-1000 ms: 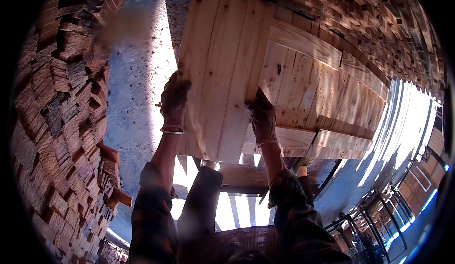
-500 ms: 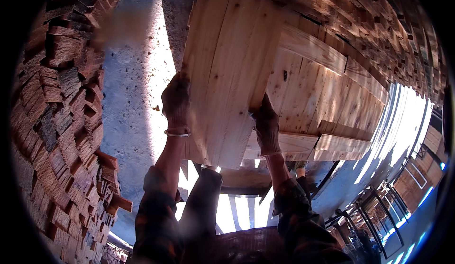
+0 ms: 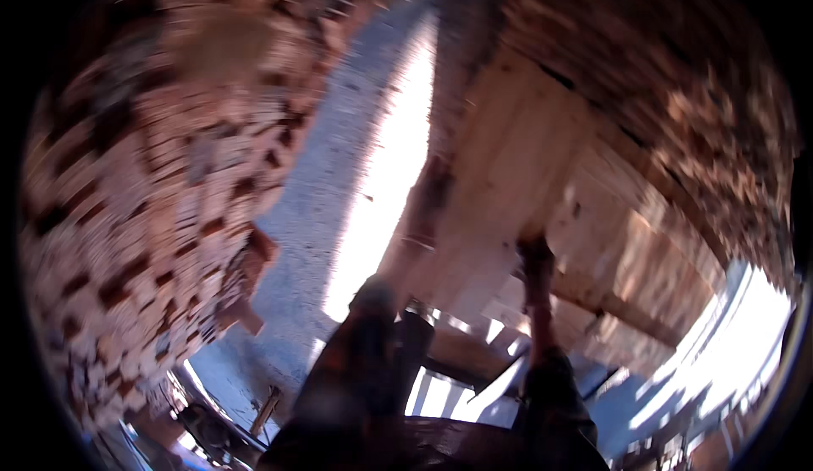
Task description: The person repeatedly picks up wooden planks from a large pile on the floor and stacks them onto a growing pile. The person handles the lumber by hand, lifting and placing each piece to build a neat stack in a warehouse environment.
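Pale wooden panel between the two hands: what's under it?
Past the right edge of the pale wooden panel, a planked wooden surface shows. Whatever lies directly beneath the panel is covered, and blur hides whether the two touch.

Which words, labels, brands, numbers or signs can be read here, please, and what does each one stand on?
None can be read.
The wooden panel between the left hand and the right hand shows no legible lettering, nor do the stacked reddish blocks. The picture is blurred, so small markings would be unreadable.
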Motion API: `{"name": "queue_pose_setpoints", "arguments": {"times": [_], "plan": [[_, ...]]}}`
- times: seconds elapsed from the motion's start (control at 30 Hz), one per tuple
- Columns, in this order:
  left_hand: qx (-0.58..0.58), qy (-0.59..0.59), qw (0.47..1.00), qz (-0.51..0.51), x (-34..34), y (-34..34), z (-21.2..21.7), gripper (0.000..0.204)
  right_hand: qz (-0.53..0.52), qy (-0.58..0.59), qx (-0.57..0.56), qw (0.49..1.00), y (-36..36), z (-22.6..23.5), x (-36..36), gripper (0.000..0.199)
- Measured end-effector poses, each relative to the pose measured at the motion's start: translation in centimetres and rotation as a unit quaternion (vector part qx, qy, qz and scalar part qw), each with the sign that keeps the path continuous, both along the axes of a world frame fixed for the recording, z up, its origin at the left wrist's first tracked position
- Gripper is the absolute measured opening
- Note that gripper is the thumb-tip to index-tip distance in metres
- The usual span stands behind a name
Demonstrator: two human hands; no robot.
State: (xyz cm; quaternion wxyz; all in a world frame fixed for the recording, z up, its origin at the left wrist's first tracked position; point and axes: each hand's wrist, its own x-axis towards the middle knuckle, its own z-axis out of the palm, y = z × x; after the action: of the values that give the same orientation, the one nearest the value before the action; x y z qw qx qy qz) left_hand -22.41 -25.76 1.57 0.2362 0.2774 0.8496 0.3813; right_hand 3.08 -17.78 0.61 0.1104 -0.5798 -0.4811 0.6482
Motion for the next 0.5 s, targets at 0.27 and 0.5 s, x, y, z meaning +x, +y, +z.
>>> {"name": "queue_pose_setpoints", "arguments": {"times": [0.27, 0.5], "plan": [[0.01, -0.032, 0.994, 0.106, 5.3, -7.5, 28.3, 0.076, 0.355, -0.057, 0.123, 0.925, 1.8, 15.5, 1.6, 0.081], [0.084, 0.274, 0.909, 0.302, -0.1, -24.2, 51.9, 0.086, 0.462, 0.11, 0.184, 0.861, 0.9, 33.5, -4.3, 0.095]]}}
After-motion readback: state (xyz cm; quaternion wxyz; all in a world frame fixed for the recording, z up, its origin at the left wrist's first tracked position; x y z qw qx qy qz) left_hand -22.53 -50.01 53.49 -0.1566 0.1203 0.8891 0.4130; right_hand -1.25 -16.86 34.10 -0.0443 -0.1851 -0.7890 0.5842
